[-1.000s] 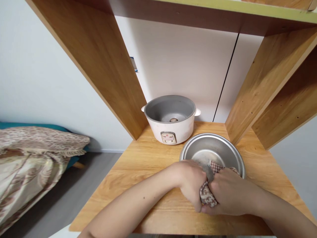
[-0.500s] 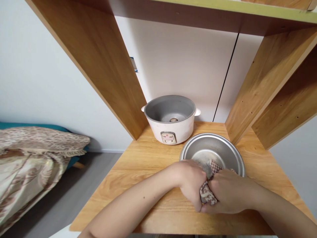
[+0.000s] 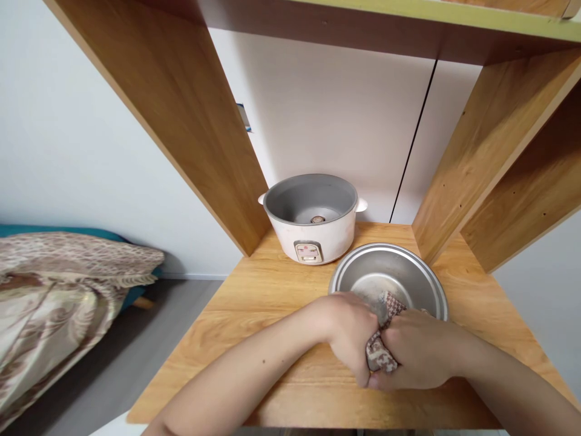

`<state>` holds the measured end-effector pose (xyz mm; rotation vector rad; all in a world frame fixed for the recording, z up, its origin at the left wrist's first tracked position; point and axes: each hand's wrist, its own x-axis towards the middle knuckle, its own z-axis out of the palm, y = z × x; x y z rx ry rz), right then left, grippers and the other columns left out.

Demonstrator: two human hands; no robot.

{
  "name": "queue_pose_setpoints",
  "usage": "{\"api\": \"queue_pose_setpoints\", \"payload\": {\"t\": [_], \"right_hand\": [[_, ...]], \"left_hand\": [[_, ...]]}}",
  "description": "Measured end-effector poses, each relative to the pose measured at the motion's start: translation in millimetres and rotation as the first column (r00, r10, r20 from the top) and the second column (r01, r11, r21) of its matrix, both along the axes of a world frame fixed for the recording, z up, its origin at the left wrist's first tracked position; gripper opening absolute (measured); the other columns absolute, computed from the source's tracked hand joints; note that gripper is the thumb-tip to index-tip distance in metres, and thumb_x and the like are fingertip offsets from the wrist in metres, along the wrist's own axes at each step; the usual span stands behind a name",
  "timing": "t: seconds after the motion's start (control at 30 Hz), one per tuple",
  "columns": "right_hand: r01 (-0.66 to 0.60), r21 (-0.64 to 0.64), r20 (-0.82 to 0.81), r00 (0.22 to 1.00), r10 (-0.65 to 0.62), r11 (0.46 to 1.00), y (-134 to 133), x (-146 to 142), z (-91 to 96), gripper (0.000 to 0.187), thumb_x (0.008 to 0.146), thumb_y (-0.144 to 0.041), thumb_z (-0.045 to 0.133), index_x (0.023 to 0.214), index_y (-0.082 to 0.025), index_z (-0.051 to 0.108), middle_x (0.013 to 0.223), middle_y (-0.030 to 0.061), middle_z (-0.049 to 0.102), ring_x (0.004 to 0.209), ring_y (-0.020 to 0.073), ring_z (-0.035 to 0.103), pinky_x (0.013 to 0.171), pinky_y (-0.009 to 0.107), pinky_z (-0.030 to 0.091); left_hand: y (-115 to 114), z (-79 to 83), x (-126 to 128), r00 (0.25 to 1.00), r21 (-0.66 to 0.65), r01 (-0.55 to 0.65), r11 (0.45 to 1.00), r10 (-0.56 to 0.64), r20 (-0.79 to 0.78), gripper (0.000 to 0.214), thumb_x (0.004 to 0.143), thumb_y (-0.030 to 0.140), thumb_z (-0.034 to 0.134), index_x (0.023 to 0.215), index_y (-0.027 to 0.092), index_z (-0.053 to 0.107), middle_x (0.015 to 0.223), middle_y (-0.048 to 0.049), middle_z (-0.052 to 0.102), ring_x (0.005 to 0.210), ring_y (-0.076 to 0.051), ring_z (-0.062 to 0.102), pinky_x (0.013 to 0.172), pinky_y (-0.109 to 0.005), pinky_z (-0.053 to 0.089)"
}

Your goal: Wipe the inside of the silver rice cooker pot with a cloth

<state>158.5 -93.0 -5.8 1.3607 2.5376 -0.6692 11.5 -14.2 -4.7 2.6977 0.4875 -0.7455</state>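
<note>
Both hands are clenched on a bunched cloth point(image 3: 381, 358) at the near rim of the metal pot point(image 3: 390, 275): the left hand point(image 3: 350, 330) fists it from the pot's near left, the right hand point(image 3: 420, 356) from the pot's near right, knuckles touching; a fold of the cloth pokes up against the pot's near inner wall; I judge that bearing down on that thin rolled rim could tip the pot, since it stands loose on smooth varnished wood, or skate it back into the rice cooker point(image 3: 313, 233) just behind and left of it; the cloth, soft and woven in a brown-and-white check, could slip on the slick dull-grey metal; the pot is round and scuffed on its floor; the cooker is a glossy white drum with a grey well and small side lugs; the table point(image 3: 254, 315) under the pot shows pale grain
</note>
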Motion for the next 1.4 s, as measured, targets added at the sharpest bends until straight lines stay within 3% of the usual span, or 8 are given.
{"api": "queue_pose_setpoints", "payload": {"t": [0.1,0.2,0.4,0.53,0.7,0.9,1.17,1.4], "right_hand": [[-0.005,-0.040,0.015,1.000,0.005,0.999,3,0,0.5,0.049,0.088,-0.063,0.049,0.082,-0.021,0.074,0.078,0.0077,0.075,0.070,0.0245,0.068,0.064,0.034,0.043],[-0.022,0.020,-0.004,1.000,0.022,1.000,1,-1,-0.8,0.047,0.088,-0.061,0.049,0.082,-0.021,0.074,0.079,0.0078,0.076,0.070,0.0242,0.068,0.067,0.034,0.045],[-0.001,0.190,0.003,1.000,0.000,0.982,-7,-6,-3.4,0.048,0.090,-0.060,0.051,0.078,-0.020,0.074,0.073,0.0071,0.075,0.064,0.0233,0.067,0.088,0.040,0.044],[0.023,0.160,-0.020,1.000,-0.020,0.987,-8,-8,-1.2,0.052,0.092,-0.062,0.045,0.084,-0.021,0.075,0.080,0.0087,0.077,0.072,0.0259,0.070,0.098,0.045,0.040],[0.090,-0.003,-0.027,0.996,-0.090,0.996,-1,-5,1.1,0.052,0.085,-0.067,0.048,0.086,-0.022,0.075,0.084,0.0077,0.076,0.078,0.0273,0.070,0.083,0.041,0.048],[0.005,-0.194,0.048,0.999,0.004,0.981,12,9,0.4,0.048,0.066,-0.068,0.064,0.078,-0.022,0.072,0.070,0.0028,0.069,0.061,0.0219,0.061,0.053,0.030,0.042],[-0.098,-0.142,0.008,0.995,0.100,0.985,12,14,-2.3,0.042,0.078,-0.059,0.060,0.088,-0.019,0.072,0.078,0.0059,0.072,0.068,0.0234,0.064,0.065,0.034,0.045],[-0.038,0.002,0.047,0.998,0.038,0.999,-6,10,13.0,0.040,0.083,-0.053,0.060,0.100,-0.019,0.070,0.088,0.0106,0.075,0.082,0.0310,0.068,0.069,0.039,0.045]], "left_hand": [[1,1.1,1,1.000,-0.005,0.012,1.000,-0.012,-0.026,0.033,0.052,0.049,0.075,0.070,0.022,0.074,0.073,-0.0064,0.076,0.061,-0.024,0.068,0.054,-0.032,0.050],[2,1.0,1,1.000,-0.028,0.023,0.999,-0.024,-0.013,0.035,0.052,0.049,0.076,0.073,0.021,0.074,0.078,-0.0080,0.078,0.065,-0.025,0.070,0.055,-0.033,0.050],[4,-1.0,0,0.999,-0.043,0.044,0.998,-0.044,0.019,0.036,0.053,0.052,0.074,0.073,0.023,0.074,0.079,-0.0062,0.078,0.069,-0.025,0.070,0.058,-0.033,0.051],[3,0.1,0,0.998,-0.007,0.058,0.998,-0.058,0.002,0.038,0.053,0.058,0.072,0.068,0.023,0.071,0.077,-0.0061,0.077,0.068,-0.025,0.070,0.058,-0.034,0.050],[4,1.2,0,0.999,-0.012,0.050,0.999,-0.050,-0.015,0.042,0.053,0.062,0.070,0.067,0.023,0.070,0.073,-0.0052,0.076,0.066,-0.024,0.069,0.057,-0.033,0.051],[5,0.0,-2,0.997,-0.007,0.081,0.997,-0.081,0.009,0.048,0.056,0.066,0.069,0.072,0.021,0.075,0.072,-0.0070,0.076,0.064,-0.024,0.068,0.055,-0.033,0.050],[4,2.6,-2,0.997,0.015,0.075,0.997,-0.074,-0.030,0.052,0.057,0.065,0.071,0.082,0.020,0.079,0.078,-0.0101,0.078,0.070,-0.027,0.070,0.059,-0.035,0.054],[4,3.4,-1,0.996,0.000,0.091,0.996,-0.091,0.002,0.045,0.056,0.062,0.072,0.078,0.022,0.078,0.079,-0.0083,0.078,0.071,-0.026,0.071,0.060,-0.034,0.054]]}}
